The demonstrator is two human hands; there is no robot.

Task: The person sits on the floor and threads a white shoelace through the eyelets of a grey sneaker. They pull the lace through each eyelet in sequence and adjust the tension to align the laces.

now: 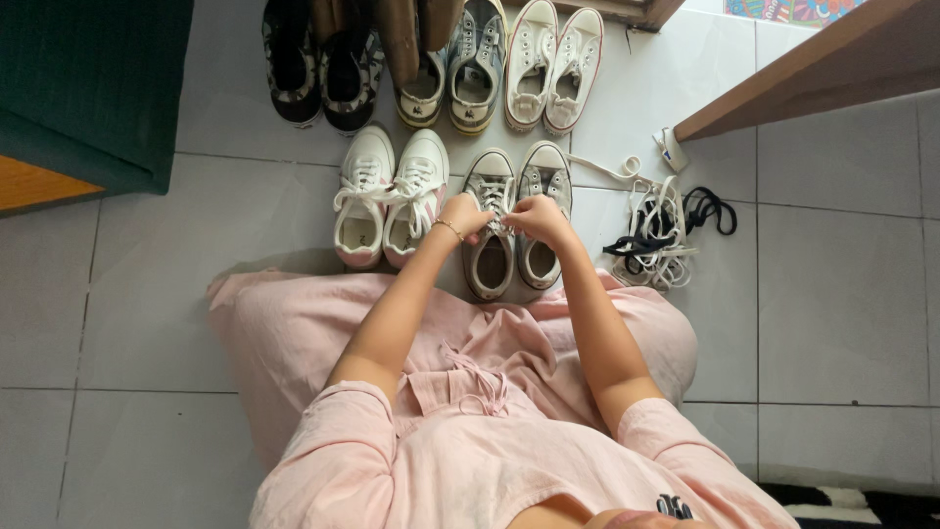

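Observation:
A pair of grey canvas sneakers (544,181) with white laces stands on the tiled floor in front of me. Over the left grey sneaker (490,176) my left hand (464,216) pinches a white lace; a thin bracelet circles its wrist. My right hand (537,217) grips the lace beside it, both hands close together above the shoe's tongue. My pink dress covers my lap below the shoes.
White sneakers with pink trim (390,191) sit left of the grey pair. Behind stand several more shoes, including a white pair (553,64) and a dark patterned pair (318,64). Loose white and black laces (666,230) lie at the right. A wooden shelf edge (813,73) juts at upper right, a dark green cabinet (88,88) at upper left.

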